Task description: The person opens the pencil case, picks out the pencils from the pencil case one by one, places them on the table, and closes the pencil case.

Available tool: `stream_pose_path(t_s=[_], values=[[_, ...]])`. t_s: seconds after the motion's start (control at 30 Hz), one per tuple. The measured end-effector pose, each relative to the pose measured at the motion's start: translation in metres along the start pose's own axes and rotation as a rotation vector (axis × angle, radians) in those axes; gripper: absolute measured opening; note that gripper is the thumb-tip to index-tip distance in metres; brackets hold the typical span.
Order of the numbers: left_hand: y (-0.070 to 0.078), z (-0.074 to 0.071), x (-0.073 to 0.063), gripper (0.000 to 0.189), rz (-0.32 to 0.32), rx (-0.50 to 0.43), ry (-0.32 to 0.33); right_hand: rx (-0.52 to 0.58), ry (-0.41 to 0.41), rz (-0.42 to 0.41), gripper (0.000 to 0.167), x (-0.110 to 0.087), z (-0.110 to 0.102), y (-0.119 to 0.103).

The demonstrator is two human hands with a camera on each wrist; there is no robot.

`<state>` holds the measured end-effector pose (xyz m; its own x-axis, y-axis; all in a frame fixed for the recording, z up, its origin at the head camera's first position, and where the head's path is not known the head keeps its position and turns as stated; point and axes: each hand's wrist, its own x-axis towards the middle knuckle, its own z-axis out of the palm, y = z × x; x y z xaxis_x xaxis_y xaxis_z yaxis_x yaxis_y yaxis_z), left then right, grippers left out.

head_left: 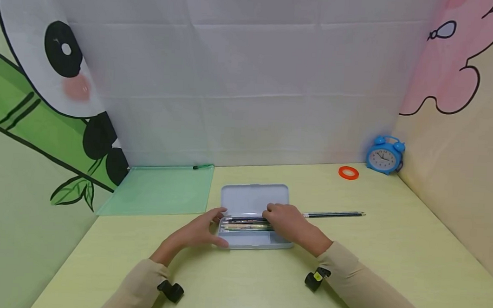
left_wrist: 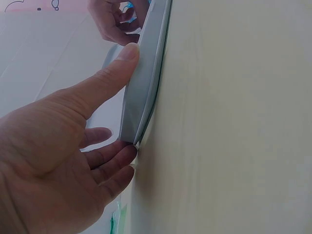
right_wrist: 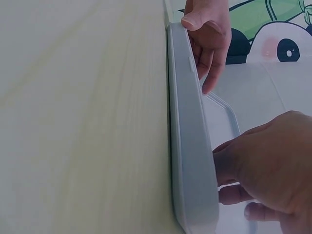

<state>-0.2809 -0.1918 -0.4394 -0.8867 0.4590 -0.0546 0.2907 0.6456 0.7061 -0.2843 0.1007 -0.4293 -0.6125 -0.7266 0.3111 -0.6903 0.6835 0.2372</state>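
Note:
A pale grey-blue pencil case lies with its lid up at the far side. Inside its back compartment are several pencils, with a dark pencil along the hinge side. My left hand holds the case's left end; in the left wrist view the thumb presses its front wall and the fingers bend round the corner. Over the compartment's right part, my right hand curls its fingers at the dark pencil's end. The case wall hides those fingertips in the right wrist view.
Dark pencils lie on the table right of the case. A green translucent zip pouch is at the back left. Toward the back right are an orange-red ring and a blue alarm clock. A white cloth hangs behind.

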Motion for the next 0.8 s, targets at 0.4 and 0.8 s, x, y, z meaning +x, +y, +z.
stream_pose_path(t_s=[0.4, 0.8], values=[[0.0024, -0.0001, -0.0008, 0.103, -0.014, 0.013, 0.005, 0.055, -0.052, 0.066, 0.008, 0.0010, -0.0018, -0.0008], [0.0028, 0.0001, -0.0006, 0.103, -0.017, 0.004, 0.005, 0.015, -0.039, 0.040, 0.011, 0.0009, -0.0101, 0.0010]])
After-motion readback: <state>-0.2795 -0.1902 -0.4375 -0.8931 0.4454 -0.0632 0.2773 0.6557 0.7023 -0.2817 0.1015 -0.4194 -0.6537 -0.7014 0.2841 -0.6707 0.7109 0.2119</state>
